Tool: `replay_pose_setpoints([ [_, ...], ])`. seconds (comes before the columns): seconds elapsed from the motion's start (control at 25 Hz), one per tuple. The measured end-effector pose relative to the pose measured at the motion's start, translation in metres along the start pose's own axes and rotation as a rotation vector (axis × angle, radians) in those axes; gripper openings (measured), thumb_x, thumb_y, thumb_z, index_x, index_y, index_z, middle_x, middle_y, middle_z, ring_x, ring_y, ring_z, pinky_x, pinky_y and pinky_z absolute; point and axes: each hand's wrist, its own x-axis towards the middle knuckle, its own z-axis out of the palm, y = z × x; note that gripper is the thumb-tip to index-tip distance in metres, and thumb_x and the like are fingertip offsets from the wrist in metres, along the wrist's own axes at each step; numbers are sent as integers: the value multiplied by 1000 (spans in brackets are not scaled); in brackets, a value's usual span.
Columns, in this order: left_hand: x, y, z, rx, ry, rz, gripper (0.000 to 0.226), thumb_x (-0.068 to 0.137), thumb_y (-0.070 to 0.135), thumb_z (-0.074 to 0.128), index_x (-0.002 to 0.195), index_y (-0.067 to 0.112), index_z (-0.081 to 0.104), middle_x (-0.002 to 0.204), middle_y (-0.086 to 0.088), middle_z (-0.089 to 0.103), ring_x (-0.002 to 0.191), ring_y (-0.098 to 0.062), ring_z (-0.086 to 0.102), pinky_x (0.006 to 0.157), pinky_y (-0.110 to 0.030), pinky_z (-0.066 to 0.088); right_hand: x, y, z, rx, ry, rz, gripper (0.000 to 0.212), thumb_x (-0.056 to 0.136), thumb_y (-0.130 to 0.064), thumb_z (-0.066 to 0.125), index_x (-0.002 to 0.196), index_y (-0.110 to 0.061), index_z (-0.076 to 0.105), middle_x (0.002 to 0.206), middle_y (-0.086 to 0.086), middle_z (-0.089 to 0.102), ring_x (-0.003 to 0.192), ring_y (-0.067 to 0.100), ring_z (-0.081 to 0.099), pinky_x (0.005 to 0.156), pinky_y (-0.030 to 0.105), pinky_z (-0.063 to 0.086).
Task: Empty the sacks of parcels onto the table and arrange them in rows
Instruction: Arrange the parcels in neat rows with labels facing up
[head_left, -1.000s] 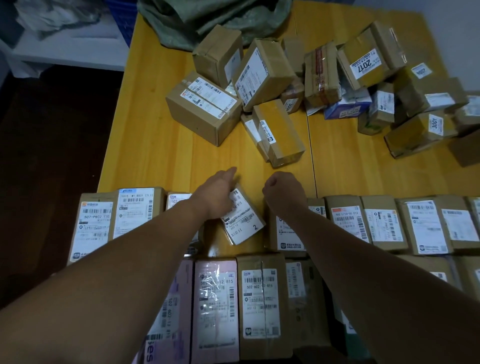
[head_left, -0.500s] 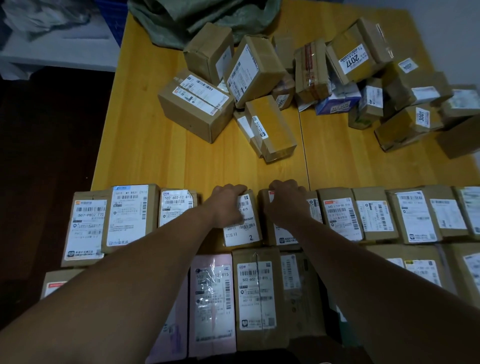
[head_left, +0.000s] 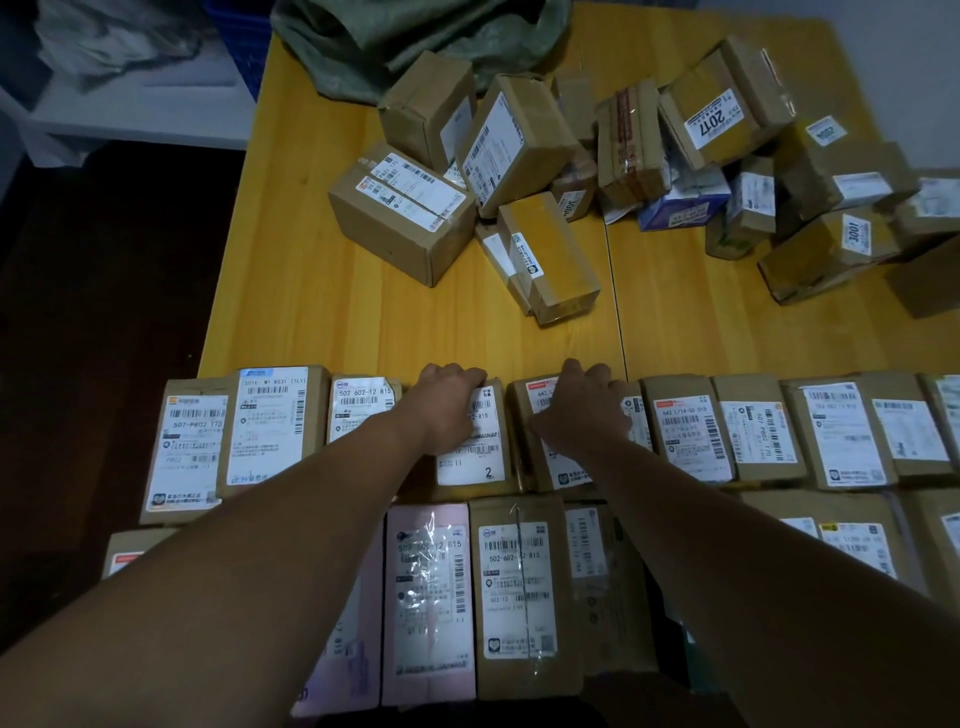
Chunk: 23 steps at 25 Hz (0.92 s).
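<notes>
Two rows of labelled parcels lie along the near side of the yellow wooden table (head_left: 322, 291). In the far row, my left hand (head_left: 449, 402) grips the far edge of a small brown parcel marked "2" (head_left: 475, 460), fingers curled over it. My right hand (head_left: 582, 408) grips the far edge of the neighbouring brown parcel (head_left: 553, 475) in the same way. The two parcels lie side by side, nearly touching. An unsorted heap of brown parcels (head_left: 519, 150) fills the far part of the table, next to a crumpled green sack (head_left: 415, 36).
A pink parcel (head_left: 431, 597) and a brown one (head_left: 519, 587) lie in the near row under my forearms. A long taped box (head_left: 550, 254) juts out of the heap toward the rows. Bare tabletop separates heap and rows. Dark floor (head_left: 93, 312) lies left of the table.
The parcel marked "2" lay skewed a second ago; it now sits straight in the row. Both hands curled over the far edges and drew the two parcels toward me.
</notes>
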Motion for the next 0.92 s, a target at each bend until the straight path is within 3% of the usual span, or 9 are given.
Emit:
replay_pose_setpoints([
  [0.28, -8, -16, -2, 135, 0, -72, 71, 89, 19, 66, 151, 25, 33, 144, -9, 45, 135, -35, 35, 117, -54, 20, 2, -21, 7, 52, 30, -98, 62, 88, -30, 73, 137, -13, 39, 136, 16, 39, 128, 38, 38, 95, 45, 44],
  [0.64, -20, -25, -1, 14, 53, -48, 75, 92, 11, 63, 156, 14, 24, 157, -11, 33, 144, -31, 22, 116, -35, 20, -8, -20, 16, 44, 29, -122, 59, 89, -28, 72, 136, -12, 39, 132, 18, 44, 123, 38, 46, 95, 43, 47],
  [0.8, -24, -26, -2, 19, 24, -84, 72, 90, 11, 59, 154, 12, 26, 158, -14, 29, 148, -33, 13, 119, -38, 18, -13, -19, 18, 56, 5, -128, 59, 89, -27, 72, 136, -13, 39, 132, 18, 45, 122, 37, 47, 96, 43, 47],
  [0.92, -26, -29, -4, 83, 67, -152, 76, 88, 26, 62, 154, 17, 27, 161, -14, 23, 150, -32, 9, 122, -44, 12, -18, -20, 17, 66, 4, -123, 57, 89, -25, 71, 135, -12, 40, 131, 18, 46, 120, 37, 50, 95, 44, 51],
])
